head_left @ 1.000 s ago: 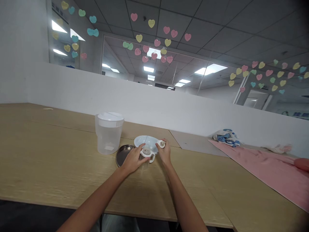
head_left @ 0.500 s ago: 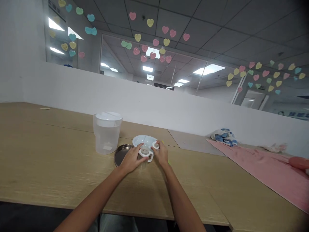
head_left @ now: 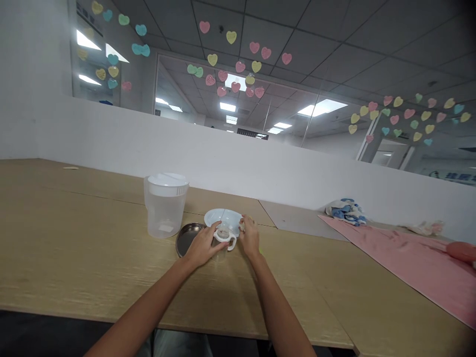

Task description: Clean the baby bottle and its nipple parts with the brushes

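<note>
Head view: the left hand [head_left: 203,246] has a closed grip on a clear handled bottle [head_left: 224,238], which stands just in front of a white plate [head_left: 222,219] on the desk [head_left: 74,238]. The right hand [head_left: 249,238] pinches a small white piece [head_left: 242,226], mostly hidden, at the plate's edge. A steel lid [head_left: 189,238] lies just left, beside a lidded jug [head_left: 165,208].

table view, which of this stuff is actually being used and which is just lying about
In use: left hand, right hand, handled cup, white part

Lying about: plate, metal dish, jug, pink mat, cloth
</note>
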`<state>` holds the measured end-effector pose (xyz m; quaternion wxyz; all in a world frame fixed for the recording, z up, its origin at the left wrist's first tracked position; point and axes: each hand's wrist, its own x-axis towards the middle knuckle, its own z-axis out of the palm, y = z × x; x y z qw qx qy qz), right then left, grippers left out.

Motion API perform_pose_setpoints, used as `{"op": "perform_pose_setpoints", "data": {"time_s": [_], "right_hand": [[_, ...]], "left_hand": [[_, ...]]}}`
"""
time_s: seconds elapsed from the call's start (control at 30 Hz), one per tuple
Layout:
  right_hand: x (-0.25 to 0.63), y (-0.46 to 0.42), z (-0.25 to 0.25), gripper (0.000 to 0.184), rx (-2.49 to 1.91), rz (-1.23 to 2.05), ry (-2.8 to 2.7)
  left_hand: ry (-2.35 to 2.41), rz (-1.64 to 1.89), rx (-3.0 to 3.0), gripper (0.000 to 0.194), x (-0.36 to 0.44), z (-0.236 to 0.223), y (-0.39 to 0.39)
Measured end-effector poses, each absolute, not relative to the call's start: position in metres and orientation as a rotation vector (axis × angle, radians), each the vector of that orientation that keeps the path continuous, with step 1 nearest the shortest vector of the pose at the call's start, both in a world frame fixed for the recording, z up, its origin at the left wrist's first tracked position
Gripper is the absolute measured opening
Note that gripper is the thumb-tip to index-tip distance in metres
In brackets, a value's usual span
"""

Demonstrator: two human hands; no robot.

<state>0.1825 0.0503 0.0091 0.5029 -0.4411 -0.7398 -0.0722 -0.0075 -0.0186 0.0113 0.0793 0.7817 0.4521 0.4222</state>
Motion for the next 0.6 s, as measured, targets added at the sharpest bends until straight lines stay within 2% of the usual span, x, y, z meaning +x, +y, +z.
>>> {"op": "perform_pose_setpoints", "data": {"time_s": [0.43,0.5,0.6], "right_hand": [[0.1806,0.0411,0.0109,0.067,-1.286,-0.346,-1.915],[0.1790,0.0410,0.0115,0.063,-1.292,-0.312,-1.833],[0.1779,0.0445,0.0110,0.046,-1.264,-0.235,-1.686]], "left_hand": [[1.369,1.260,2.348,0.066,-0.0069,0.0104,-0.0195],[1.379,1.262,2.358,0.066,-0.0067,0.0107,-0.0199],[1.392,1.260,2.368,0.066,-0.0065,0.0113,-0.0202]]}}
